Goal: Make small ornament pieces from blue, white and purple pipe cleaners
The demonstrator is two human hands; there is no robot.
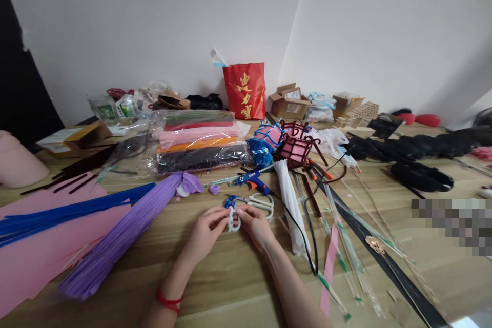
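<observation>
Both hands meet at the middle of the table around a small white pipe cleaner [234, 221] bent into a loop. My left hand [207, 230] pinches its left side between thumb and fingers. On the other side, my right hand [254, 224] grips it with thumb and forefinger. Just beyond the fingertips lies a small blue fuzzy piece [230, 201]; whether it touches the white loop I cannot tell. Scissors with pale handles [265, 204] rest behind my right hand. Farther back is a blue glue gun [254, 180], its black cord running to the right.
Purple pipe cleaners [126, 238] and blue ones [77, 212] lie left on pink sheets [23, 266]. White pipe cleaners [290, 210] and plastic-sleeved sticks [349, 251] lie right. Behind are bagged coloured bundles [200, 136], pink-and-brown lantern shapes [294, 148] and a red bag [246, 89].
</observation>
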